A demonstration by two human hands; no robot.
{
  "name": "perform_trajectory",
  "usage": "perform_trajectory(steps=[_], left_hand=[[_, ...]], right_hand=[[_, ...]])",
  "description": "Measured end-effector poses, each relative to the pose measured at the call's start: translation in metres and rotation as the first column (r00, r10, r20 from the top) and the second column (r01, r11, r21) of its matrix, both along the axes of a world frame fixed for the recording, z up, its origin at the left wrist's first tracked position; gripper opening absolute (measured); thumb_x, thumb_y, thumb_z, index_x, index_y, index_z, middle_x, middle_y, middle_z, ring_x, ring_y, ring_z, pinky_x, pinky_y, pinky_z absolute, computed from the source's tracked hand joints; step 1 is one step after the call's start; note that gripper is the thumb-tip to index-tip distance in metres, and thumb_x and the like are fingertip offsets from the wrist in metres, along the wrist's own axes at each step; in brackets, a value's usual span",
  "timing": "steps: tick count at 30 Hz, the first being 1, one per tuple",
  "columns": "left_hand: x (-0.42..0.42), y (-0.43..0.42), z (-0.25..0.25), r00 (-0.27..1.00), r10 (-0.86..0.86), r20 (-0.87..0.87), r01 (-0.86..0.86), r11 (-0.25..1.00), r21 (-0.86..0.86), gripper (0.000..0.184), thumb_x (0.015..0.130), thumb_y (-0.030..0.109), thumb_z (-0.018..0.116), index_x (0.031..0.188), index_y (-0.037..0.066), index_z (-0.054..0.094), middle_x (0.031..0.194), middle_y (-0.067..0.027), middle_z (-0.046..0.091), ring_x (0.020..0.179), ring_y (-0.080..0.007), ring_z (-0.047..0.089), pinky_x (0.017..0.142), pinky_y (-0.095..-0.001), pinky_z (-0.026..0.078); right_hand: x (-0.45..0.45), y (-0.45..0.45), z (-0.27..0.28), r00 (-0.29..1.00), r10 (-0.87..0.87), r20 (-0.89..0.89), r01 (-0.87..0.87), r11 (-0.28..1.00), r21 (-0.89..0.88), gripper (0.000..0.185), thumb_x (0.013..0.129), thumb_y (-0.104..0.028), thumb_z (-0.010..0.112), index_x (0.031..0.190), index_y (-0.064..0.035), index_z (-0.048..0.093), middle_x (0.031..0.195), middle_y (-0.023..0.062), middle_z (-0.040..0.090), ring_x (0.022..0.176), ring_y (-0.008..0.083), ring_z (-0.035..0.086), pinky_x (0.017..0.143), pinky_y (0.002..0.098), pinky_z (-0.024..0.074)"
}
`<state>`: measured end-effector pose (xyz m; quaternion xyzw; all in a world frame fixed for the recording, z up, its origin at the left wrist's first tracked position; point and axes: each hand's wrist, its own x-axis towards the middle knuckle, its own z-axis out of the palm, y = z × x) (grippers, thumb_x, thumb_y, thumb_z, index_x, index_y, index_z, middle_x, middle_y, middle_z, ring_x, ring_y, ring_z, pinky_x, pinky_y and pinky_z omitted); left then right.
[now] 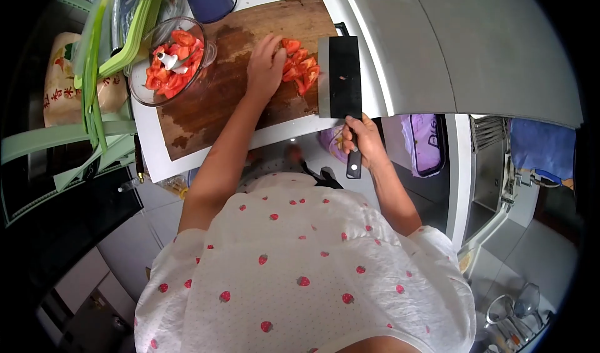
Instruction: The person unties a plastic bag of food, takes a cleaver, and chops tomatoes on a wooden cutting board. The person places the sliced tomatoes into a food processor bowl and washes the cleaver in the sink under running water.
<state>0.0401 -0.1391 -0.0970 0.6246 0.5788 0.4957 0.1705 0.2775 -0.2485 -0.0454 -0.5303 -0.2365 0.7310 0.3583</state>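
Observation:
My right hand (364,141) grips the black handle of a cleaver (344,78). Its broad blade, dark with a pale edge strip, lies over the right end of the wooden cutting board (219,109). Cut tomato pieces (299,65) are heaped just left of the blade. At the left side of that heap is my left hand (265,68), fingers stretched out and slightly apart, the fingertips close to the tomato; contact is hard to make out. A clear glass bowl (139,91) on the board's left holds more tomato around a white chopper blade hub (169,61).
A blue-purple appliance (207,0) stands behind the bowl. To the left are a green rack (134,37), long green stalks (92,90) and a printed bag (59,103). A grey surface (487,46) lies right of the white counter edge. Ladles (500,309) sit at lower right.

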Motion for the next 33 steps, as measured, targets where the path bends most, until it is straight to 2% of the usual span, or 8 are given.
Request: perform_trajectory(steps=[5,8,12,17,20,26,30,33], left_hand=[[0.02,0.006,-0.007,0.993,-0.101,-0.061,0.101,0.995,-0.006,0.046,0.08,0.035,0.064,0.113,0.003,0.058,0.123,-0.0169,0.052,0.115,-0.0328,0.048,0.096,-0.0427,0.037],[0.034,-0.008,0.001,0.991,0.01,-0.131,-0.012,1.0,-0.012,0.049,0.076,0.036,0.068,0.112,0.005,0.059,0.122,-0.016,0.052,0.114,-0.0336,0.047,0.096,-0.0426,0.037],[0.038,-0.01,-0.002,0.999,0.035,0.041,-0.034,0.999,-0.01,0.046,0.072,0.029,0.072,0.11,0.006,0.06,0.12,-0.015,0.052,0.114,-0.0331,0.047,0.098,-0.0422,0.036],[0.026,-0.017,0.054,0.991,0.126,0.041,-0.124,0.992,-0.031,0.039,0.076,0.023,0.069,0.111,0.008,0.061,0.123,-0.0131,0.053,0.112,-0.0307,0.051,0.095,-0.0371,0.041],[0.001,-0.013,0.095,0.965,0.248,0.08,-0.26,0.945,0.201,0.034,0.07,0.018,0.07,0.102,0.008,0.064,0.114,-0.0154,0.054,0.104,-0.0317,0.053,0.09,-0.0384,0.044],[-0.083,-0.018,0.148,0.9,0.307,0.309,-0.38,0.9,0.213,0.03,0.08,0.019,0.064,0.106,0.004,0.064,0.108,-0.0142,0.058,0.098,-0.0246,0.058,0.087,-0.0319,0.045],[-0.129,-0.03,0.135,0.749,0.355,0.56,-0.372,0.924,-0.087,0.035,0.089,0.029,0.056,0.11,0.002,0.062,0.096,-0.0077,0.063,0.092,-0.0161,0.058,0.084,-0.0283,0.045],[-0.15,-0.046,0.133,0.751,0.358,0.555,-0.46,0.887,0.05,0.037,0.093,0.028,0.05,0.11,-0.002,0.061,0.103,-0.0101,0.063,0.093,-0.0168,0.057,0.085,-0.0272,0.043]], right_hand=[[-0.033,0.008,-0.01,0.997,0.044,-0.057,-0.046,0.999,-0.021,0.013,0.09,-0.015,0.053,0.087,-0.0076,0.044,0.059,0.0027,0.047,0.041,0.0109,0.041,0.039,0.027,0.0391],[-0.057,0.013,-0.008,0.996,0.039,-0.084,-0.045,0.997,-0.069,0.012,0.091,-0.015,0.052,0.088,-0.0089,0.042,0.058,0.0032,0.047,0.041,0.0111,0.042,0.039,0.0269,0.039],[-0.07,0.015,-0.004,0.988,0.047,-0.148,-0.059,0.995,-0.081,0.01,0.091,-0.015,0.051,0.09,-0.0102,0.043,0.058,0.0028,0.047,0.038,0.0107,0.039,0.037,0.0265,0.0379],[-0.08,0.018,0.04,0.983,0.101,-0.152,-0.109,0.993,-0.046,0.009,0.091,-0.014,0.051,0.091,-0.0097,0.043,0.058,0.0029,0.046,0.039,0.0106,0.04,0.036,0.0264,0.0381],[-0.097,0.027,0.084,0.968,0.204,-0.143,-0.199,0.979,0.045,0.009,0.091,-0.013,0.051,0.091,-0.0085,0.043,0.06,0.0031,0.046,0.039,0.0109,0.041,0.038,0.0273,0.0389],[-0.165,0.048,0.142,0.874,0.481,0.072,-0.481,0.832,0.276,0.012,0.09,-0.015,0.051,0.089,-0.0045,0.045,0.062,0.0025,0.047,0.045,0.0112,0.044,0.042,0.0275,0.0401],[-0.196,0.059,0.142,0.812,0.51,0.284,-0.583,0.718,0.38,0.014,0.09,-0.016,0.053,0.086,-0.0036,0.047,0.063,0.0024,0.048,0.048,0.011,0.047,0.043,0.0272,0.0406],[-0.196,0.065,0.139,0.806,0.426,0.41,-0.582,0.694,0.423,0.015,0.09,-0.015,0.053,0.086,-0.0027,0.046,0.063,0.0024,0.048,0.048,0.0105,0.047,0.043,0.0268,0.0405]])
